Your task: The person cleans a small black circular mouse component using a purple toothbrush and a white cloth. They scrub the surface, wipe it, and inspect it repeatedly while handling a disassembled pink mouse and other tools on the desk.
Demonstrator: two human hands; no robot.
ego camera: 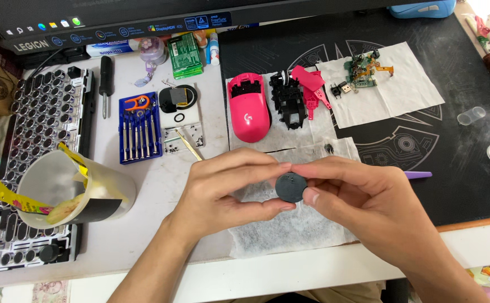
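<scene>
1. Disc [290,187], dark grey and round, pinched between both hands above a grey wipe [290,230] at the worktop's [144,185] front edge.
2. Left hand [231,191] closed on the disc's left rim, thumb below, fingers on top.
3. Right hand [363,199] gripping the right rim, thumb tip pressed on the lower right edge.
4. Behind the hands, on a white tissue: pink mouse shell [249,108], black inner frame [289,101] beside it, loose pink parts [312,84] further right.
5. Green circuit board [360,73] on a separate tissue, lying on the black mat [458,146].
6. Blue screwdriver set [139,128] left of the shell, black screwdriver [106,84] near it.
7. Plastic cup [71,188] with a yellow wrapper at far left, overlapping a round-keyed keyboard [37,129].
</scene>
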